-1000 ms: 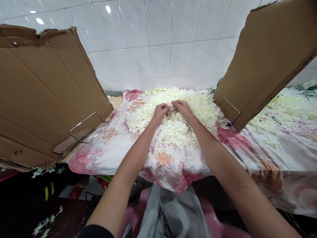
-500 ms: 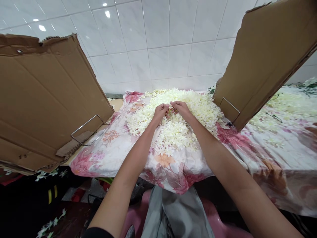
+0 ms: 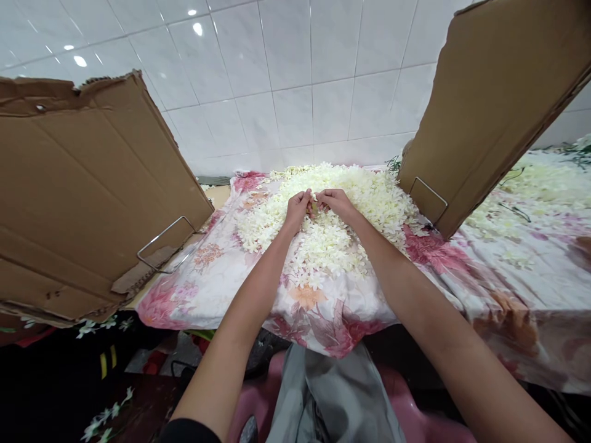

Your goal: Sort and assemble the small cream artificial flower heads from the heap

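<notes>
My left hand (image 3: 299, 209) and my right hand (image 3: 333, 202) meet over a broad heap of pale cream-white flowers (image 3: 327, 246). Both are closed, thumbs and fingers pinched, with the fingertips almost touching. A small white flower (image 3: 314, 197) shows between the fingertips; it blends with the blossoms behind, and the fingers hide most of it. The heap lies on a floral-patterned cloth (image 3: 203, 295) spread over the table.
Upright cardboard panels stand at left (image 3: 92, 184) and right (image 3: 484, 111), each by a wire bracket. Beyond the right panel lie more white flowers (image 3: 549, 191). A tiled wall (image 3: 290, 55) closes the back. Below is a pink stool (image 3: 253, 394), with flower sprigs (image 3: 108, 415) at lower left.
My fingertips have shifted slightly, with a small gap between the two hands now. The view has tilted a little; the heap looks the same.
</notes>
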A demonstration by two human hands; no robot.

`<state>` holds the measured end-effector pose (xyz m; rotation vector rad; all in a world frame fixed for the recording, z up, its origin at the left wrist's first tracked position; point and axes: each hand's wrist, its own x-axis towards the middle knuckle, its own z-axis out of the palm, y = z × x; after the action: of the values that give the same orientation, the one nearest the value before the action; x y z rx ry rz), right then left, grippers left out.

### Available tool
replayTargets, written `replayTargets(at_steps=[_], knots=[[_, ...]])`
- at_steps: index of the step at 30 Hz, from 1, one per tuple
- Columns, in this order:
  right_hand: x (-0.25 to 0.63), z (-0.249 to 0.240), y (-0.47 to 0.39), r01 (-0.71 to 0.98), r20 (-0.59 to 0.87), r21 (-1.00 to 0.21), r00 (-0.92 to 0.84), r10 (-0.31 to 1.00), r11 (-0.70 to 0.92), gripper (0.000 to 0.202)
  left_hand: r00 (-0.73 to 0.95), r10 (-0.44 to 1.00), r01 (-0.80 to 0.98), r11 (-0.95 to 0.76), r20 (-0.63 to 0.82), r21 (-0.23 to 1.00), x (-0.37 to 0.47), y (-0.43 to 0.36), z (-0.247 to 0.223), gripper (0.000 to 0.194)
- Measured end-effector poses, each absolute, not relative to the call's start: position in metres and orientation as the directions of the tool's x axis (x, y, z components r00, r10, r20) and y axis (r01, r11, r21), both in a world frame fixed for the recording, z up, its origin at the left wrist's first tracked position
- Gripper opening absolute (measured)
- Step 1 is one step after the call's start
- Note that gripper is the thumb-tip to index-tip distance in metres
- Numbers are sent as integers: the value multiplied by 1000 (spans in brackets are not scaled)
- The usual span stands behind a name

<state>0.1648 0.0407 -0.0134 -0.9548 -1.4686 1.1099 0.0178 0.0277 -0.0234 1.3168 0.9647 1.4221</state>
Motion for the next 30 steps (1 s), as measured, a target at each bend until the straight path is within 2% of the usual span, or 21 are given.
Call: replayTargets(at_steps=[4,8,14,18,25,30], knots=[[166,-13,41,-62,283,-959,-116,952,277,46,-9,971,-94,-237,238,967,19,28,-26,52],[167,-14,41,-38,311,-950,-160,937,309,47,-17,973,-87,-229,229,969,20,29,-28,54],[166,-13,41,-82,257,-965,-113,960,249,34,-40,982,-94,-189,186,977,23,26,-23,48],[167,-9,39,-153,218,-966,-54,974,208,26,-67,984,-108,-172,166,979,23,25,-20,35],[171,-8,40,-174,219,-962,-33,975,210,20,44,974,-117,-214,221,970,20,27,-21,24],[172,-11,45,-147,223,-965,-38,974,216,27,70,976,-109,-199,208,974,18,28,-22,22]])
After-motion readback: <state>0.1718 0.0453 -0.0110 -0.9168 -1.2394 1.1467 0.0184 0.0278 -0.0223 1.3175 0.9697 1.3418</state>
